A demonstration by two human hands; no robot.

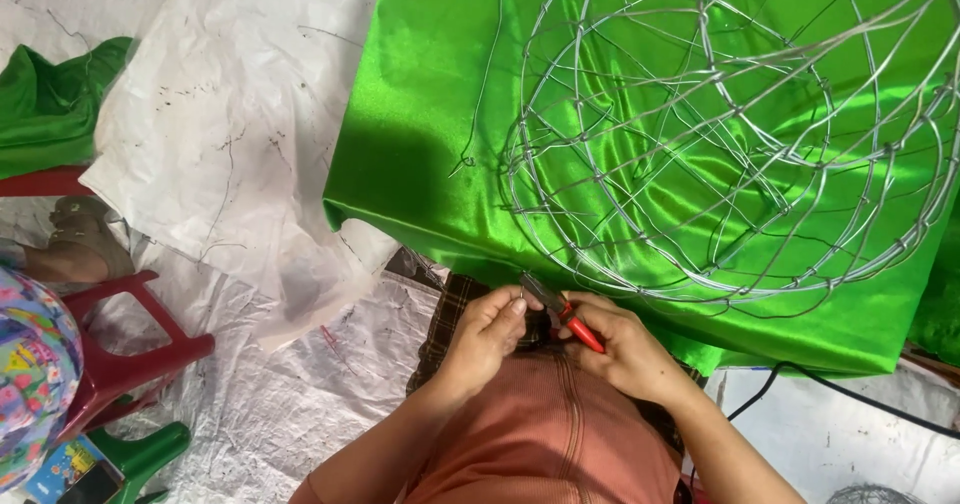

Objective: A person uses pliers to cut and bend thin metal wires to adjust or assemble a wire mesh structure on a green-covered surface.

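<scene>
At six o'clock, my right hand [625,349] grips red-handled pliers [563,311]; my left hand [487,332] pinches thin wire at their tips. Best steadied there, below the round silver wire frame [735,134] on green satin cloth [420,114].

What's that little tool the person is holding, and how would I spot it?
Start at the bright green satin cloth under the round wire frame. Just below its near edge the two hands meet; the right hand grips small pliers. Their red handles stand out, the only red thing between the hands.
</scene>
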